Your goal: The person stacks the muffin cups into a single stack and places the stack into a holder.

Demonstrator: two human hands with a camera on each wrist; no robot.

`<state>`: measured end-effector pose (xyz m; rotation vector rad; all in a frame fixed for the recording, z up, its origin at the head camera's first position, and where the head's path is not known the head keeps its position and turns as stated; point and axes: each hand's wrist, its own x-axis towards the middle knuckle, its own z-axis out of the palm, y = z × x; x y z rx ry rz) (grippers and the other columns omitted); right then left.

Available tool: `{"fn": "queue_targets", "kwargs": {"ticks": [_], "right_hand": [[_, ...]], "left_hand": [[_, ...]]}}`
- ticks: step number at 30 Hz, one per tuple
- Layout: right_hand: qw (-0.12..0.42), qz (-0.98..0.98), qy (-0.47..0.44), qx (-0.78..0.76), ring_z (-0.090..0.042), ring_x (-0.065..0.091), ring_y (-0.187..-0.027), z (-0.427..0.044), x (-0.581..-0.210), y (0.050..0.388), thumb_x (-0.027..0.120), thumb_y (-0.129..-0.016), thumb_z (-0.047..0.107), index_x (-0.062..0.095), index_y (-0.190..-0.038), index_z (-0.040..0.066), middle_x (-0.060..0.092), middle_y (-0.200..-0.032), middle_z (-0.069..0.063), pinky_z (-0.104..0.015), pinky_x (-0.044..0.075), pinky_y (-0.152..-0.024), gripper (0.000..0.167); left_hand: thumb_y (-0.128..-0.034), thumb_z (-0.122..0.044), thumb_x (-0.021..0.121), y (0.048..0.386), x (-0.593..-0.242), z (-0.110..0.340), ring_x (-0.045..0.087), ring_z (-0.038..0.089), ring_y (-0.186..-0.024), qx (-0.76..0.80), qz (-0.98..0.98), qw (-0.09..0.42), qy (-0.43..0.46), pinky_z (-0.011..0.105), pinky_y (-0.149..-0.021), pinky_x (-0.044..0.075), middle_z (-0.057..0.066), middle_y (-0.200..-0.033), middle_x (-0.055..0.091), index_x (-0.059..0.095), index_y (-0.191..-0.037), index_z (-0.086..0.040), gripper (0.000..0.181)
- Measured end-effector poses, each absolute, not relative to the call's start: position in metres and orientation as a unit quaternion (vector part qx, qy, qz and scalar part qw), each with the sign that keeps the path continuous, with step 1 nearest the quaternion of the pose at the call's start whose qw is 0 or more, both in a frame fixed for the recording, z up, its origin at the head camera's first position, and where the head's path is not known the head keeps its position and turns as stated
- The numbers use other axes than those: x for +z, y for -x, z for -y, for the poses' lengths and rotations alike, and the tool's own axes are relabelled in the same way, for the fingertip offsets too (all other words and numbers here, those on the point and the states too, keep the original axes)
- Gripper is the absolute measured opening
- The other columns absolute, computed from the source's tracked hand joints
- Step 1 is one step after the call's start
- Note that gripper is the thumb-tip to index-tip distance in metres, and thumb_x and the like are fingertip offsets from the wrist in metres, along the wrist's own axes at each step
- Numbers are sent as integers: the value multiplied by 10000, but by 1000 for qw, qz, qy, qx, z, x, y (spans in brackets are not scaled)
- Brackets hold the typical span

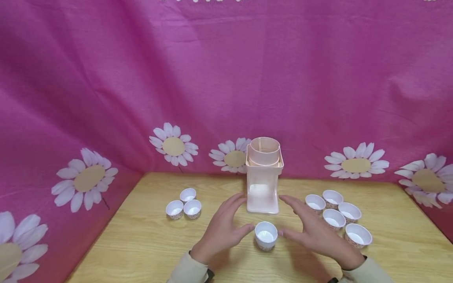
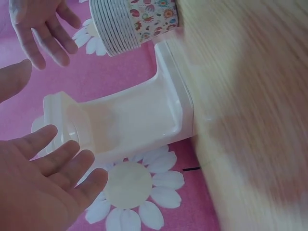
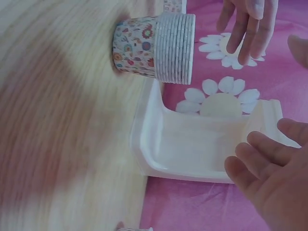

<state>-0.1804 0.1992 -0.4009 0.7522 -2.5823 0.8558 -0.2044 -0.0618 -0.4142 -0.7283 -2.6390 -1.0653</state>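
A stack of nested paper cups [image 1: 266, 236] with a flowered print stands upright on the table in front of a pale pink holder [image 1: 262, 173]. The wrist views show the stacked white rims [image 3: 174, 48] and the coloured pattern. To the left of the stack is my left hand [image 1: 226, 228], its fingers spread and its thumb close to the rim. My right hand [image 1: 311, 232] mirrors it on the other side, fingers apart, thumb near the cups. Both palms face inward and neither hand grips anything. The holder has a round ring on top and a flat base below.
Three cups [image 1: 188, 203] stand grouped at the left of the wooden table [image 1: 141, 243]. Several more cups [image 1: 334, 218] cluster at the right, partly beside my right hand. Behind the table hangs a pink cloth [image 1: 226, 86] with white daisies.
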Motion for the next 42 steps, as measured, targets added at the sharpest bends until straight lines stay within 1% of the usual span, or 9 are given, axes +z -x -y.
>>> {"fn": "queue_targets", "kwargs": {"ticks": [3,10,14,19,23,28,32,36,42], "right_hand": [[157,902,-259,307,-319,572,-1252,-199,-403,180,800,-826,321,441,-1461,102,546,-1434,-135,-499,529,-948,761],[158,904,-262,300,-391,543,-1278,-201,-412,178,801,-820,260,448,-1445,68,546,-1428,-161,-602,471,-985,743],[160,898,-267,312,-370,555,-1258,-202,-417,180,813,-799,216,453,-1439,56,551,-1421,-163,-538,519,-949,751],[156,888,-279,331,-375,559,-1227,-201,-423,180,833,-768,192,468,-1422,34,571,-1395,-178,-459,556,-906,765],[138,886,-280,342,-386,549,-1234,-198,-427,179,842,-751,205,459,-1425,29,562,-1399,-187,-456,554,-911,795],[95,877,-274,383,-375,552,-1243,-196,-432,178,822,-784,217,428,-1448,21,551,-1414,-192,-419,555,-927,797],[69,860,-274,425,-270,574,-1238,-197,-437,176,798,-821,214,400,-1466,13,548,-1410,-219,-359,558,-920,784],[58,850,-277,445,-167,561,-1252,-195,-443,176,794,-827,206,399,-1467,18,539,-1419,-225,-345,556,-916,775],[46,860,-273,428,-270,560,-1248,-191,-449,179,802,-817,231,402,-1462,17,506,-1448,-230,-342,552,-920,788]], "left_hand": [[-825,-317,781,204,-416,65,421,267,-1431,-368,890,101,250,521,-1139,392,70,-1538,451,521,-1408,-171,655],[-838,-304,769,203,-421,67,422,304,-1426,-386,883,72,256,559,-1138,376,102,-1534,453,522,-1410,-112,652],[-847,-316,755,205,-421,68,419,298,-1430,-377,888,70,254,551,-1146,369,90,-1538,451,517,-1415,-107,650],[-853,-303,748,206,-424,70,433,316,-1418,-383,883,68,261,556,-1143,369,124,-1526,463,510,-1417,-87,649],[-871,-309,733,205,-428,72,460,328,-1396,-387,881,64,264,559,-1129,382,140,-1502,487,506,-1415,-72,635],[-902,-314,691,204,-430,74,457,314,-1400,-389,886,55,246,552,-1140,373,112,-1505,488,503,-1423,-103,593],[-912,-302,676,201,-431,74,464,299,-1396,-394,885,56,242,536,-1144,375,95,-1495,502,514,-1414,-108,562],[-919,-282,670,199,-433,76,494,292,-1371,-395,885,49,242,517,-1133,394,98,-1460,538,532,-1391,-87,528],[-936,-272,647,198,-437,83,518,296,-1347,-383,892,8,242,494,-1122,412,100,-1425,567,544,-1368,-47,498]]}}
